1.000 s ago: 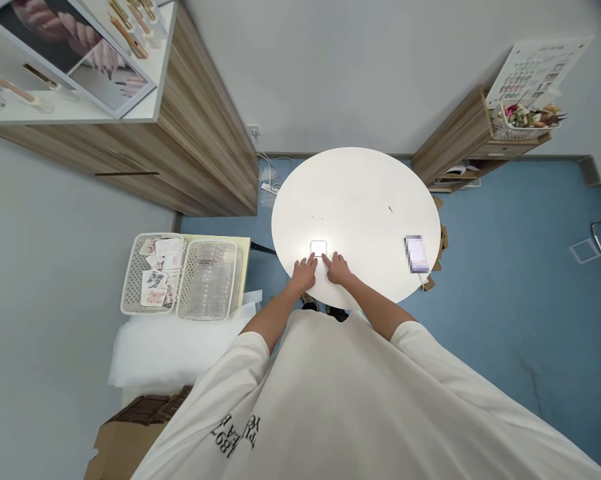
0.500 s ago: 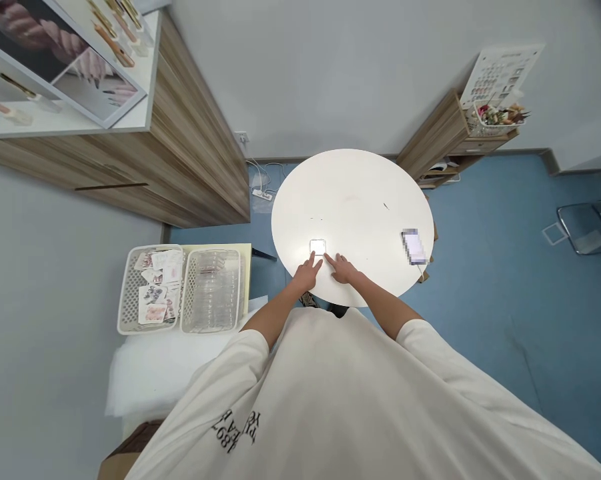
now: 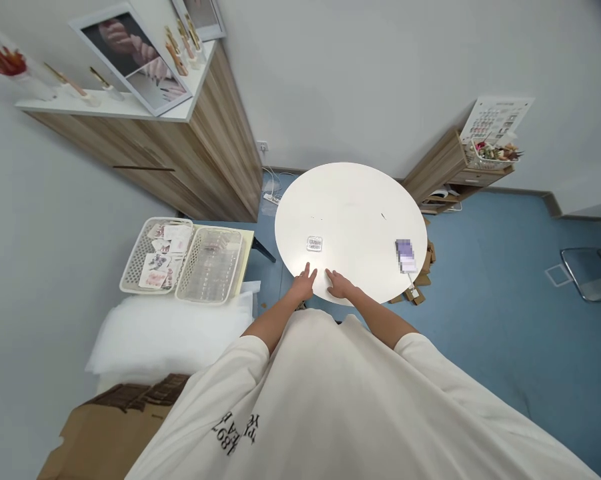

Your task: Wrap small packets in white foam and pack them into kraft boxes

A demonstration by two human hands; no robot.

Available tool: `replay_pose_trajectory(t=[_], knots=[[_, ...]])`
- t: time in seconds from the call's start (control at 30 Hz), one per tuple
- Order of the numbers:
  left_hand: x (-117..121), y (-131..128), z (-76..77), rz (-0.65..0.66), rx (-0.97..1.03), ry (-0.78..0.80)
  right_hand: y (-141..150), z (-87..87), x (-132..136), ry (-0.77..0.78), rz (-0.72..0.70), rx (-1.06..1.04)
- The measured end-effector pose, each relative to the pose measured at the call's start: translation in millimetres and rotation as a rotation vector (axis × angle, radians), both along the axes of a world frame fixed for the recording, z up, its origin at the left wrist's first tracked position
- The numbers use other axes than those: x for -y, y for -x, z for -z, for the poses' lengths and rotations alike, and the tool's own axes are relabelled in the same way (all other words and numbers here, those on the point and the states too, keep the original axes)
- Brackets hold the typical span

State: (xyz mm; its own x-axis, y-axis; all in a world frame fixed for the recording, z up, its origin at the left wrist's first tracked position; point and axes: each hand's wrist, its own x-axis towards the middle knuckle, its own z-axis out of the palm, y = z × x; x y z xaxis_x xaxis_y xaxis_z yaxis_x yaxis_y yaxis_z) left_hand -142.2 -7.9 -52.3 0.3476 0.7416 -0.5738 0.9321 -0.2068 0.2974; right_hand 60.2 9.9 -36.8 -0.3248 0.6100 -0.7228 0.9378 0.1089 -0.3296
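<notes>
A small clear flat case (image 3: 315,244) lies on the round white table (image 3: 350,193), with rows of small pieces showing inside it. My left hand (image 3: 303,283) is just on the near side of the case, apart from it, fingers spread and nothing held. To its right, my right hand (image 3: 337,284) rests at the table's near edge, its index finger stretched out and nothing seen in it. A phone (image 3: 405,256), partly blurred out, lies at the right side of the table with a cable at its near end.
Left of the table, a basket with printed cards (image 3: 153,280) stands beside a basket of clear plastic cases (image 3: 211,270). A wooden cabinet (image 3: 230,147) rises behind them. Cardboard pieces (image 3: 414,293) lie on the floor right of the table; a small drawer unit (image 3: 447,167) stands behind.
Both hands have drawn back from the case toward my body. The case now lies untouched, its contents visible. The head view has tilted and shifted.
</notes>
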Motion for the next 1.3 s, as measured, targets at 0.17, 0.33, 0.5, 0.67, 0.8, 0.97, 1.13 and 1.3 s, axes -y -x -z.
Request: replay_pose_trajectory(t=[0.17,0.33,0.5,0.67,0.8,0.97,1.13,1.3], knots=[[46.8,-17.4,-10.6,-0.129,-0.006,0.013,-24.2,-0.6,35.5,-0.011,-0.047,-0.015],[97.1,-23.4,-15.4,-0.265,0.002,-0.045,-35.6,0.1,64.2,-0.099,-0.07,-0.019],[137.4,-10.9,-23.7,-0.36,-0.03,-0.07,-20.3,-4.6,81.9,-0.2,-0.16,-0.072],[168.3,13.0,-32.1,-0.468,-0.052,-0.106,12.2,-13.0,92.6,-0.208,-0.237,-0.124],[192.0,42.6,-38.9,-0.55,-0.057,-0.122,47.6,-16.2,103.7,-0.198,-0.324,-0.144],[227.7,92.5,-44.5,-0.64,-0.078,-0.126,104.0,-15.7,124.1,-0.158,-0.4,-0.147],[266.3,152.0,-39.9,-0.673,-0.107,-0.128,167.1,-12.3,155.3,-0.139,-0.416,-0.168],[289.6,208.6,-27.7,-0.691,-0.139,-0.066,224.4,-8.7,190.4,-0.123,-0.39,-0.174]])
